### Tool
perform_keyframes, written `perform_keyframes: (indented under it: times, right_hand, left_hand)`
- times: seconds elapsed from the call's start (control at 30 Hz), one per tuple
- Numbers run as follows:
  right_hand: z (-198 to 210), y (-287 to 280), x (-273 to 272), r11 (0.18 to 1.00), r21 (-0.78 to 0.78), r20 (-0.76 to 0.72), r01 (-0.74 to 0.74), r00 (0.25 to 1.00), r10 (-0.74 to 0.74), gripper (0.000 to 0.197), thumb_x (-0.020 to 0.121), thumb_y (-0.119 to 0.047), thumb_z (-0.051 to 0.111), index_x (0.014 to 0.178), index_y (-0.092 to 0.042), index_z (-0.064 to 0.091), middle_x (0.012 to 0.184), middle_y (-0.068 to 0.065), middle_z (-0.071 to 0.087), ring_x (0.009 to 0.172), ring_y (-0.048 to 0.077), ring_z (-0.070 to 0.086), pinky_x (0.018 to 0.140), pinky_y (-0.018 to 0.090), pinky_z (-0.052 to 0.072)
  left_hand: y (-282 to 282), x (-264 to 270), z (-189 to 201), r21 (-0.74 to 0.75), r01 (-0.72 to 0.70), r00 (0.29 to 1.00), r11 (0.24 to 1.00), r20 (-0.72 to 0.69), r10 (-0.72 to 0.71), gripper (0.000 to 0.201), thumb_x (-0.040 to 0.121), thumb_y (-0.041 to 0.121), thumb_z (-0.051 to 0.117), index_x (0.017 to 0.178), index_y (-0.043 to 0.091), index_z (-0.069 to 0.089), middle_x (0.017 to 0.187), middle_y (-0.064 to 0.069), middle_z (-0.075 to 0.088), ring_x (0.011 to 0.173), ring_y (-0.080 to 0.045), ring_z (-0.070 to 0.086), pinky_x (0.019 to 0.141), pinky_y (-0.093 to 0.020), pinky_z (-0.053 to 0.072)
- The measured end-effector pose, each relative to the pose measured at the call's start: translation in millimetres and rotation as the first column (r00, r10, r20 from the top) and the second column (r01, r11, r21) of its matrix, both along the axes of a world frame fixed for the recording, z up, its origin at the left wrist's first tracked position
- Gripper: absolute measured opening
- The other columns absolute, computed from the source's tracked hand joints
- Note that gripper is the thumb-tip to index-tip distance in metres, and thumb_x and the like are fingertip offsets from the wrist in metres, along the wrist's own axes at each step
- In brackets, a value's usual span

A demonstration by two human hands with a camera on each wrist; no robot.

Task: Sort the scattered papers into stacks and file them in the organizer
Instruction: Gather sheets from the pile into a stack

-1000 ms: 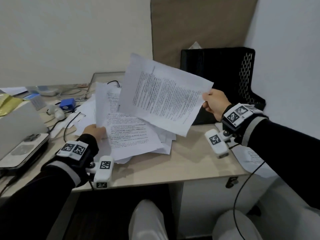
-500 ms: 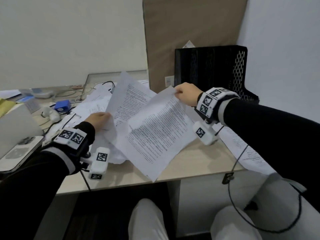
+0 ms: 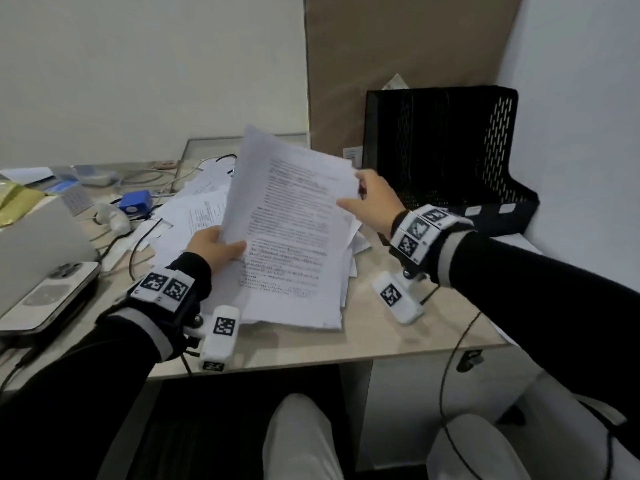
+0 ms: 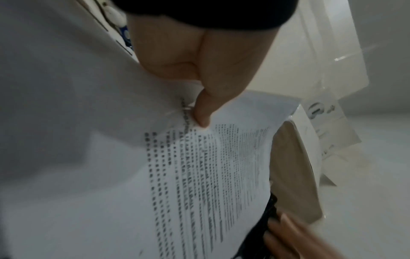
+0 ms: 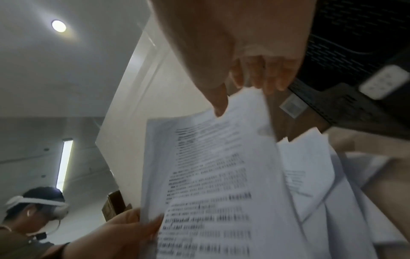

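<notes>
I hold a small stack of printed sheets [image 3: 291, 237] tilted up over the desk. My left hand [image 3: 221, 249] grips its left edge, thumb on top of the text [image 4: 203, 112]. At the top right corner my right hand [image 3: 367, 202] pinches the same sheets [image 5: 210, 166] between thumb and fingers [image 5: 272, 75]. More loose papers [image 3: 194, 209] lie spread on the desk under and behind the held stack. The black mesh organizer [image 3: 450, 154] stands at the back right, just beyond my right hand.
A laptop [image 3: 38, 251] with a phone [image 3: 52, 292] on it sits at the left. A blue gadget [image 3: 135, 202], cables and small items lie behind the papers. A brown board [image 3: 398, 57] leans on the wall. The desk's front edge [image 3: 311, 355] is near my knees.
My right hand brought its sheet leftward and onto the sheets in my left hand. Both hands now hold one gathered stack, raised more upright.
</notes>
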State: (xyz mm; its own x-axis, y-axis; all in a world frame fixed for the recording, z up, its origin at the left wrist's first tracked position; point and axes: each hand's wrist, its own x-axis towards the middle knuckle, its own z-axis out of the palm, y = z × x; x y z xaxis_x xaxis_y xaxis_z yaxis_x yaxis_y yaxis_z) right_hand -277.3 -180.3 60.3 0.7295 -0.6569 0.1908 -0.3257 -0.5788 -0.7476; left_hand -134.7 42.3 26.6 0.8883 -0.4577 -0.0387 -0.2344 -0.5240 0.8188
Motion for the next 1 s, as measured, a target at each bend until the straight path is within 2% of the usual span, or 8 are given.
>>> perform_keyframes:
  times: [0.1, 0.2, 0.3, 0.43, 0.53, 0.67, 0.8, 1.0]
  right_hand:
    - [-15, 9, -20, 0.923, 0.375, -0.059, -0.083, 0.992, 0.113, 0.060, 0.086, -0.034, 0.067, 0.131, -0.010, 0.037, 0.128, -0.002, 0.053, 0.104, 0.009, 0.057, 0.083, 0.018, 0.048]
    - [-32, 12, -23, 0.744, 0.660, -0.059, -0.110, 0.979, 0.196, 0.062, 0.087, -0.027, 0.067, 0.139, -0.008, 0.040, 0.129, 0.005, 0.060, 0.097, 0.016, 0.060, 0.082, 0.027, 0.048]
    - [-40, 13, -19, 0.740, 0.666, -0.002, -0.095, 0.992, 0.130, 0.038, 0.091, -0.007, 0.059, 0.128, -0.006, 0.054, 0.127, 0.007, 0.062, 0.100, 0.019, 0.060, 0.088, 0.030, 0.048]
    - [-46, 18, -22, 0.741, 0.663, 0.082, -0.106, 0.994, 0.069, 0.037, 0.094, 0.003, 0.048, 0.131, 0.000, 0.050, 0.130, 0.013, 0.058, 0.118, 0.028, 0.057, 0.097, 0.039, 0.047]
    - [-46, 20, -28, 0.797, 0.600, 0.165, -0.066, 0.985, -0.042, 0.034, 0.094, 0.006, 0.046, 0.127, 0.004, 0.052, 0.129, 0.016, 0.058, 0.115, 0.032, 0.058, 0.094, 0.038, 0.049]
    - [-48, 16, -34, 0.820, 0.572, 0.227, -0.026, 0.966, -0.128, 0.032, 0.093, 0.005, 0.046, 0.124, 0.002, 0.053, 0.125, 0.013, 0.060, 0.108, 0.026, 0.061, 0.094, 0.038, 0.050]
    - [-47, 15, -40, 0.830, 0.557, 0.245, -0.019, 0.959, -0.143, 0.033, 0.092, 0.004, 0.049, 0.125, 0.000, 0.053, 0.127, 0.013, 0.060, 0.111, 0.026, 0.061, 0.097, 0.040, 0.050]
    - [-50, 13, -63, 0.740, 0.672, 0.151, -0.029, 0.984, -0.098, 0.012, 0.097, -0.014, 0.049, 0.107, -0.011, 0.057, 0.099, 0.005, 0.064, 0.071, 0.013, 0.062, 0.052, 0.018, 0.051]
  left_hand:
    - [2, 4, 0, -0.178, -0.053, 0.997, 0.983, -0.067, 0.042, 0.030, 0.087, 0.017, 0.063, 0.113, 0.002, 0.061, 0.111, -0.019, 0.065, 0.092, -0.030, 0.062, 0.087, -0.041, 0.050]
    - [-6, 0, 4, -0.247, -0.025, 0.997, 0.969, -0.078, 0.006, 0.019, 0.089, 0.020, 0.061, 0.103, 0.008, 0.061, 0.103, -0.014, 0.065, 0.082, -0.025, 0.062, 0.084, -0.037, 0.049]
    - [-15, -7, 10, -0.324, -0.007, 0.993, 0.946, -0.117, -0.033, 0.013, 0.091, 0.020, 0.059, 0.099, 0.010, 0.062, 0.102, -0.011, 0.067, 0.086, -0.026, 0.064, 0.090, -0.040, 0.050]
    - [-20, -11, 12, -0.386, -0.006, 0.981, 0.923, -0.179, -0.069, 0.009, 0.090, 0.017, 0.059, 0.095, 0.012, 0.065, 0.108, -0.012, 0.069, 0.098, -0.030, 0.065, 0.095, -0.044, 0.050]
    - [-20, -17, 10, -0.461, 0.008, 0.954, 0.887, -0.263, -0.145, 0.021, 0.091, 0.013, 0.058, 0.109, 0.003, 0.063, 0.114, -0.014, 0.067, 0.105, -0.032, 0.064, 0.096, -0.044, 0.049]
    - [-24, -29, -1, -0.365, 0.064, 0.903, 0.929, -0.376, -0.210, 0.039, 0.095, 0.016, 0.053, 0.128, -0.004, 0.051, 0.125, -0.017, 0.060, 0.113, -0.033, 0.059, 0.096, -0.042, 0.047]
    - [-35, -38, -9, -0.323, 0.025, 0.935, 0.946, -0.329, -0.137, 0.033, 0.094, 0.012, 0.054, 0.124, -0.002, 0.054, 0.122, -0.017, 0.062, 0.108, -0.031, 0.060, 0.098, -0.042, 0.046]
    - [-50, -49, -6, -0.345, -0.021, 0.968, 0.938, -0.242, -0.068, 0.032, 0.093, 0.013, 0.056, 0.123, 0.001, 0.057, 0.121, -0.016, 0.063, 0.109, -0.032, 0.061, 0.102, -0.047, 0.045]
